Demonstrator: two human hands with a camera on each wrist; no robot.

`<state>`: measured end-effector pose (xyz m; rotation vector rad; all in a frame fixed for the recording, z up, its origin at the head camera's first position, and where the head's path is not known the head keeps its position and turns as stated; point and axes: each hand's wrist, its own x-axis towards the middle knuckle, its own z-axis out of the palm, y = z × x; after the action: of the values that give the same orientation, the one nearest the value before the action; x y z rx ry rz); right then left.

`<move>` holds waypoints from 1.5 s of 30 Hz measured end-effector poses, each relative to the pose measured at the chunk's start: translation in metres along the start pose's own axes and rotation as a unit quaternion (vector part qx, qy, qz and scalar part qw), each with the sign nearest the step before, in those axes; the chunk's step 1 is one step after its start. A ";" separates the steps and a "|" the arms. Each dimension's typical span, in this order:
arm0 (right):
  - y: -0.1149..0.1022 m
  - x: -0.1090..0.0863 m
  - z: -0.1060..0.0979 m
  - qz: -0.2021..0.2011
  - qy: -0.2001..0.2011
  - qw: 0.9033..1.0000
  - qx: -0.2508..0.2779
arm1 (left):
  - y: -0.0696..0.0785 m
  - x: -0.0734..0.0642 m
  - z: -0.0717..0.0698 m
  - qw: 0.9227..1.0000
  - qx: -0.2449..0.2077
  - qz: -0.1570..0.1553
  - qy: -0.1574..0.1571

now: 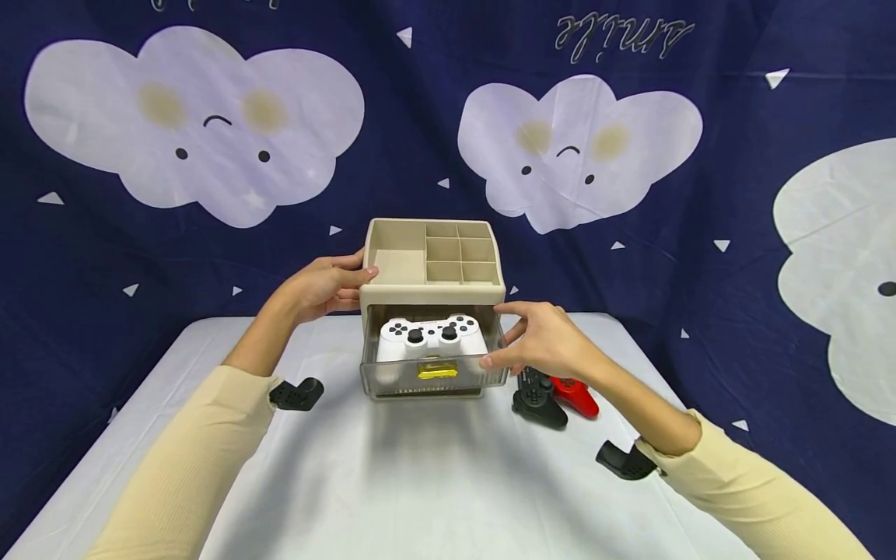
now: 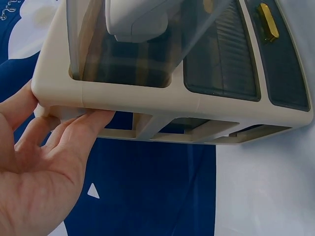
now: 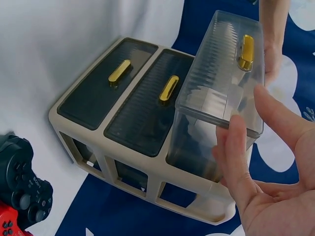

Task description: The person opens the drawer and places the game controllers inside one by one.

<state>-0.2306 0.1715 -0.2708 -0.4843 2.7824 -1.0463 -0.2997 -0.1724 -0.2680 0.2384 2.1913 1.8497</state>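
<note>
At nine o'clock, the left hand grips the cabinet on the bench; at three, the right hand grasps its open drawer, a white controller inside. A black controller and a red one lie at four.

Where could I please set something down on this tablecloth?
White tablecloth lies bare in front of the drawer organizer, between the left sleeve and right sleeve. It's crowded right of the organizer, with a black gamepad, a red gamepad and the right hand.
</note>
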 end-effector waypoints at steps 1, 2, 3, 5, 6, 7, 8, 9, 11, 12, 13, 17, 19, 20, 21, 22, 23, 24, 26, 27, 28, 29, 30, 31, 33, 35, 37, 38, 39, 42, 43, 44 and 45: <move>0.000 0.000 0.000 0.001 0.001 1.000 0.001 | 0.000 0.000 0.000 1.000 0.001 0.000 0.000; 0.000 0.001 0.000 0.002 0.002 1.000 0.003 | 0.000 0.000 0.000 1.000 0.002 0.000 0.001; 0.000 0.001 -0.001 0.003 0.002 1.000 0.004 | 0.000 0.001 0.000 1.000 0.003 0.000 0.001; 0.001 0.002 -0.001 0.002 0.003 1.000 0.003 | 0.000 0.001 0.000 1.000 0.004 0.000 0.004; 0.001 0.002 -0.001 0.001 0.003 1.000 0.001 | 0.000 0.001 0.000 1.000 0.004 0.001 0.004; 0.001 0.002 -0.001 0.000 0.003 1.000 0.000 | 0.000 0.001 0.000 1.000 0.004 0.000 0.005; 0.001 0.002 -0.001 0.001 0.003 1.000 0.001 | 0.000 0.002 0.000 1.000 0.004 0.000 0.005; 0.001 0.002 -0.001 0.003 0.002 1.000 0.003 | 0.000 0.002 0.001 1.000 0.004 0.000 0.004; 0.001 0.001 -0.001 0.002 0.000 1.000 0.004 | -0.001 0.001 0.001 1.000 0.003 -0.001 0.004; 0.001 0.001 -0.001 0.002 -0.001 1.000 0.005 | -0.001 0.001 0.001 1.000 0.002 -0.002 0.004; 0.001 0.001 -0.001 0.002 -0.001 1.000 0.005 | -0.001 0.001 0.001 1.000 0.003 -0.002 0.006; 0.001 0.000 -0.002 -0.001 0.001 1.000 0.003 | -0.002 0.001 0.002 1.000 0.006 0.002 0.004; 0.001 0.000 -0.002 0.001 0.003 1.000 0.004 | -0.002 0.001 0.002 1.000 0.009 0.004 0.002; 0.001 0.000 -0.003 0.002 0.003 1.000 0.003 | -0.001 0.001 0.002 1.000 0.010 0.006 0.000; 0.001 0.000 -0.003 0.003 0.004 1.000 0.003 | -0.001 0.001 0.002 1.000 0.011 0.007 -0.001; 0.001 0.001 -0.002 0.001 0.005 1.000 0.001 | -0.001 0.001 0.002 1.000 0.011 0.007 -0.002; 0.001 0.002 -0.002 0.000 0.007 1.000 -0.001 | -0.001 0.001 0.001 1.000 0.010 0.007 0.000; 0.001 0.002 -0.002 -0.003 0.010 1.000 -0.002 | 0.000 0.000 0.001 1.000 0.011 0.007 0.000; 0.001 0.004 -0.001 -0.006 0.017 1.000 -0.006 | 0.000 0.000 0.000 1.000 0.010 0.007 -0.002; 0.001 0.005 0.000 -0.009 0.019 1.000 -0.005 | 0.000 0.000 0.000 1.000 0.008 0.006 -0.003; 0.001 0.005 0.000 -0.011 0.022 1.000 -0.003 | -0.001 0.000 0.000 1.000 0.007 0.005 -0.004; 0.001 0.006 0.001 -0.011 0.024 1.000 -0.002 | -0.001 0.000 -0.001 1.000 0.007 0.004 -0.004; 0.001 0.006 0.001 -0.011 0.026 1.000 0.000 | 0.000 0.000 -0.001 1.000 0.006 0.003 -0.004; 0.001 0.006 0.001 -0.010 0.028 1.000 0.001 | 0.000 0.001 -0.001 1.000 0.005 0.002 -0.004; 0.001 0.006 0.001 -0.007 0.032 0.999 0.006 | 0.000 0.001 -0.001 1.000 0.004 0.002 -0.003; 0.000 0.006 0.002 -0.003 0.036 0.999 0.008 | 0.000 0.001 -0.001 1.000 0.005 0.001 -0.001; 0.001 0.006 0.002 -0.004 0.040 0.999 0.008 | 0.000 0.000 -0.001 1.000 0.008 0.000 -0.001; 0.000 0.006 0.002 -0.003 0.042 0.999 0.008 | 0.000 0.000 -0.001 1.000 0.010 0.001 -0.002; 0.000 0.006 0.002 -0.004 0.044 0.999 0.008 | 0.000 0.000 -0.001 1.000 0.012 0.001 -0.002; 0.001 0.007 0.003 -0.007 0.049 0.999 0.006 | 0.000 0.000 -0.001 1.000 0.015 0.001 -0.004; 0.001 0.007 0.003 -0.008 0.051 0.999 0.005 | 0.000 0.000 -0.001 1.000 0.016 0.001 -0.004; 0.001 0.006 0.004 -0.009 0.053 0.999 0.005 | 0.000 0.000 -0.001 1.000 0.016 0.001 -0.004; 0.001 0.006 0.004 -0.012 0.055 0.998 0.006 | 0.001 0.000 -0.001 1.000 0.017 0.001 -0.004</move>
<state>-0.2359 0.1676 -0.2745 -0.4723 2.8708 -1.1275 -0.2999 -0.1730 -0.2673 0.2529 2.2189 1.8118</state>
